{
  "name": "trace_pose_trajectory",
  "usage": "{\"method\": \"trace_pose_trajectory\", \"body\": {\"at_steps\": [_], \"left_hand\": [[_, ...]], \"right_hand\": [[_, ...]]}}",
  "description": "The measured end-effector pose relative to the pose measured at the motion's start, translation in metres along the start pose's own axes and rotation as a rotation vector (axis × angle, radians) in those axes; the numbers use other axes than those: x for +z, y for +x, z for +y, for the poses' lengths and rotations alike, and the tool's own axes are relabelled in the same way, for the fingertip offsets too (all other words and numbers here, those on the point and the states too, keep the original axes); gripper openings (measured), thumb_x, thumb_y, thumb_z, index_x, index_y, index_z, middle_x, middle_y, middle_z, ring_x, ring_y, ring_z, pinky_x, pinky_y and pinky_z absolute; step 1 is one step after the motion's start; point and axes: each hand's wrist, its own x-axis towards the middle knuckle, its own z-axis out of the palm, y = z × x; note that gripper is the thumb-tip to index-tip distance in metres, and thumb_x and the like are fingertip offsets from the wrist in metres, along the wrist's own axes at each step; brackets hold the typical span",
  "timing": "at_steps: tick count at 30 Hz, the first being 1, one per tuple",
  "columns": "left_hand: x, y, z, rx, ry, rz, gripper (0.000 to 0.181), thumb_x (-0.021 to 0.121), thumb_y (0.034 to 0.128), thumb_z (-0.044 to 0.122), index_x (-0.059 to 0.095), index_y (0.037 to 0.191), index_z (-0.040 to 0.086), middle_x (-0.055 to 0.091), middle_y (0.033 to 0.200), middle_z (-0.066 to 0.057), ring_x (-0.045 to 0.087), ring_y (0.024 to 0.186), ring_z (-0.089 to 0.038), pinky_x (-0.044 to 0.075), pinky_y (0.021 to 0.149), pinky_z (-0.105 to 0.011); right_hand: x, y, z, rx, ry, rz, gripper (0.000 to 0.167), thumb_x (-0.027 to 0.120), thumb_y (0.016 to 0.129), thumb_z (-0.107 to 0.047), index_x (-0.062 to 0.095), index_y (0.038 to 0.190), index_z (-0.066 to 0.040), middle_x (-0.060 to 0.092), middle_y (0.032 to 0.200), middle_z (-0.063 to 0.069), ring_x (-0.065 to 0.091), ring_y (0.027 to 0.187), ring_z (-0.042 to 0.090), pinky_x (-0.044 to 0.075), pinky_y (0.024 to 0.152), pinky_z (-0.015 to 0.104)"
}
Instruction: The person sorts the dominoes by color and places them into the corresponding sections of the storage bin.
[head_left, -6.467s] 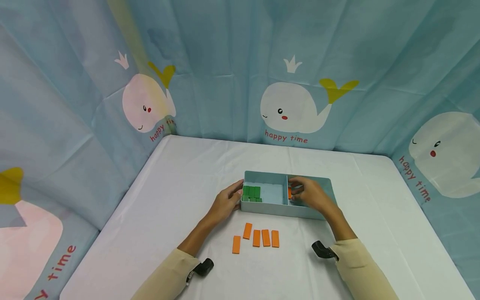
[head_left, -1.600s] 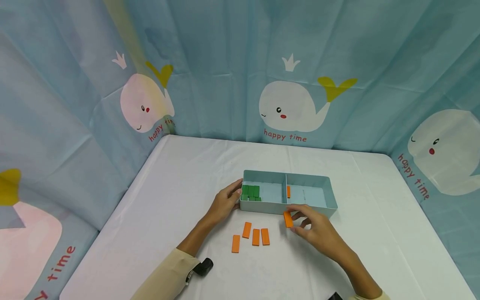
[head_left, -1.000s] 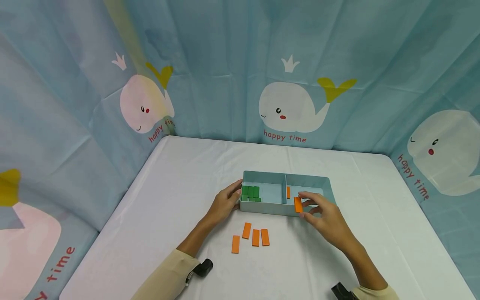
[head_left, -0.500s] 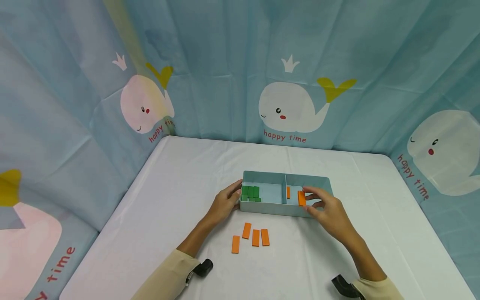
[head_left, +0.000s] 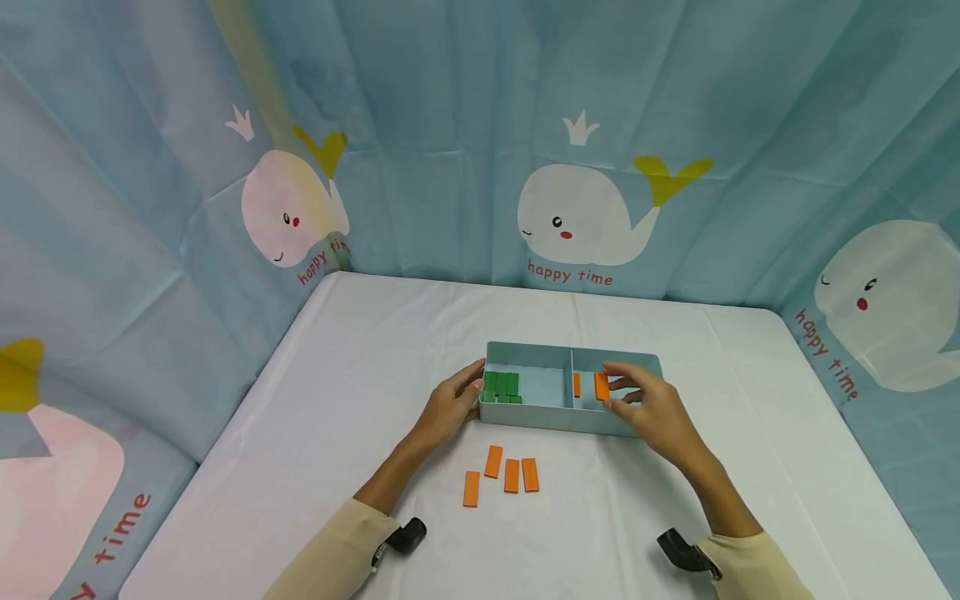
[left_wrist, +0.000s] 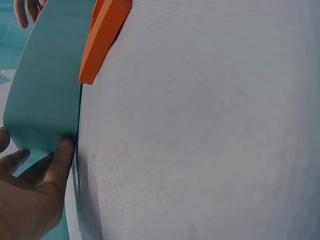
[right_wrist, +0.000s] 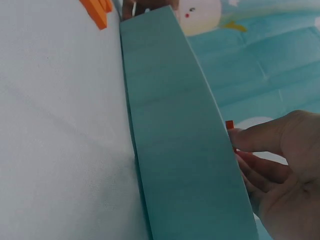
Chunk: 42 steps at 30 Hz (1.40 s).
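Note:
My right hand (head_left: 656, 408) pinches an orange rectangular tile (head_left: 602, 387) between thumb and fingertips, over the right compartment of a blue-green box (head_left: 577, 419). In the right wrist view, the box's near wall hides most of that tile (right_wrist: 229, 124). Against the divider inside the same compartment stands another orange tile (head_left: 577, 385). My left hand (head_left: 447, 408) touches the box's left end; the left wrist view shows its fairly straight fingers (left_wrist: 61, 161) resting on that wall. Several green tiles (head_left: 501, 385) lie in the left compartment, at its left side.
Several orange tiles (head_left: 512, 476) lie loose on the white tablecloth (head_left: 577, 533) in front of the box. A pale blue curtain (head_left: 435, 208) printed with whales hangs behind and beside the table. Each sleeve end carries a black wrist camera (head_left: 407, 535).
My right hand has picked the rightmost loose orange tile off the table and carried it up and rightward over the right compartment. The left hand and the box stay almost still.

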Motion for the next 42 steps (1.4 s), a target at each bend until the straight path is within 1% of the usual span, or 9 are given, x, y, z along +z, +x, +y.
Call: {"method": "trace_pose_trajectory", "body": {"at_steps": [4, 11, 17, 21, 26, 31, 36, 42], "left_hand": [[0.0, 0.0, 0.001, 0.002, 0.001, 0.001, 0.053, 0.048, 0.1159, 0.028, 0.037, 0.167, 0.015, 0.038, 0.17, -0.011, 0.046, 0.15, -0.036, 0.056, 0.108, -0.049], [0.0, -0.001, 0.002, 0.005, 0.014, 0.003, 0.054, 0.048, 0.1158, 0.029, 0.037, 0.166, 0.013, 0.039, 0.17, -0.011, 0.047, 0.15, -0.035, 0.057, 0.107, -0.049], [0.0, -0.001, 0.001, -0.004, 0.011, 0.006, 0.054, 0.048, 0.1155, 0.029, 0.038, 0.166, 0.015, 0.04, 0.169, -0.01, 0.048, 0.149, -0.036, 0.057, 0.107, -0.049], [0.0, 0.0, 0.0, -0.003, 0.014, 0.011, 0.054, 0.048, 0.1155, 0.029, 0.038, 0.166, 0.014, 0.041, 0.169, -0.008, 0.049, 0.148, -0.035, 0.058, 0.106, -0.049], [0.0, 0.0, 0.0, 0.002, 0.013, 0.004, 0.054, 0.048, 0.1158, 0.029, 0.037, 0.166, 0.013, 0.04, 0.17, -0.009, 0.048, 0.149, -0.035, 0.058, 0.106, -0.049], [0.0, -0.001, 0.001, 0.011, 0.012, -0.007, 0.054, 0.047, 0.116, 0.028, 0.036, 0.167, 0.012, 0.037, 0.171, -0.011, 0.046, 0.151, -0.035, 0.056, 0.108, -0.049], [-0.001, -0.001, 0.001, 0.009, 0.016, -0.009, 0.054, 0.047, 0.1161, 0.028, 0.035, 0.167, 0.013, 0.037, 0.171, -0.011, 0.046, 0.151, -0.035, 0.056, 0.107, -0.05], [-0.001, -0.001, 0.0, 0.011, 0.015, -0.009, 0.054, 0.047, 0.1162, 0.029, 0.036, 0.167, 0.013, 0.037, 0.17, -0.011, 0.045, 0.151, -0.035, 0.056, 0.108, -0.05]], "right_hand": [[0.0, 0.006, 0.003, 0.016, -0.009, -0.022, 0.055, 0.08, 0.092, 0.004, 0.062, 0.144, -0.001, 0.069, 0.136, 0.016, 0.072, 0.109, 0.036, 0.061, 0.084, 0.019], [0.001, 0.014, 0.008, 0.018, -0.012, -0.059, 0.054, 0.079, 0.092, 0.005, 0.063, 0.143, 0.001, 0.069, 0.136, 0.019, 0.073, 0.109, 0.034, 0.065, 0.086, 0.034], [0.004, 0.019, 0.011, 0.049, -0.013, -0.093, 0.053, 0.077, 0.093, 0.006, 0.062, 0.143, 0.001, 0.068, 0.138, 0.022, 0.073, 0.11, 0.036, 0.066, 0.088, 0.039], [0.004, 0.024, 0.011, 0.079, -0.018, -0.108, 0.052, 0.076, 0.094, 0.006, 0.062, 0.144, 0.001, 0.068, 0.136, 0.022, 0.072, 0.112, 0.037, 0.066, 0.087, 0.041], [0.004, 0.03, 0.012, 0.122, -0.033, -0.132, 0.052, 0.076, 0.094, 0.005, 0.062, 0.143, -0.001, 0.069, 0.134, 0.02, 0.071, 0.114, 0.037, 0.066, 0.086, 0.043], [0.005, 0.035, 0.015, 0.138, -0.043, -0.164, 0.051, 0.076, 0.094, 0.005, 0.062, 0.143, 0.0, 0.068, 0.135, 0.02, 0.071, 0.113, 0.037, 0.066, 0.086, 0.045], [0.007, 0.039, 0.017, 0.17, -0.034, -0.198, 0.053, 0.076, 0.093, 0.006, 0.061, 0.144, 0.001, 0.068, 0.135, 0.021, 0.072, 0.111, 0.036, 0.065, 0.085, 0.042], [0.008, 0.044, 0.019, 0.197, -0.03, -0.223, 0.052, 0.074, 0.093, 0.009, 0.061, 0.143, 0.003, 0.067, 0.135, 0.024, 0.072, 0.11, 0.036, 0.066, 0.084, 0.04]]}}
